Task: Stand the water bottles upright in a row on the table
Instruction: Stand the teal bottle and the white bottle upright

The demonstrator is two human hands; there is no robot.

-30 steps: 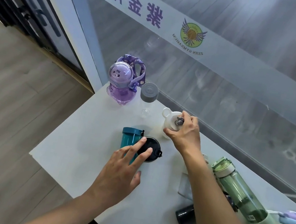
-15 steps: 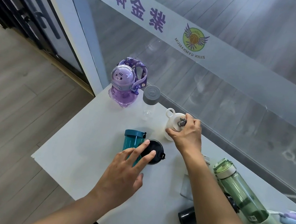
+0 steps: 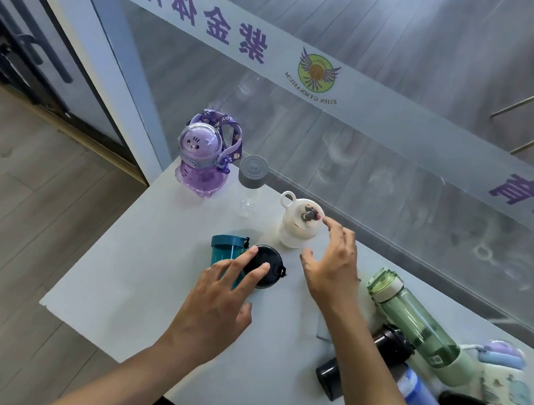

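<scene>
The right hand (image 3: 332, 267) has let go of the white bottle (image 3: 296, 226), fingers now spread and empty just beside it, so it stands upright as third in the row after the purple cartoon bottle (image 3: 200, 164) and the clear, seemingly empty grey-capped bottle (image 3: 250, 182). The left hand (image 3: 219, 306) rests open fingers on the black-lidded bottle (image 3: 264, 269) beside the teal bottle (image 3: 226, 255); the green bottle (image 3: 414, 318) and others lie flat on the surface (image 3: 128, 285).

Bare table (image 3: 130, 272) lies open near and left; lying bottles (image 3: 415, 314) crowd the right (overlapping), and upright ones (image 3: 296, 227) line the far edge.
</scene>
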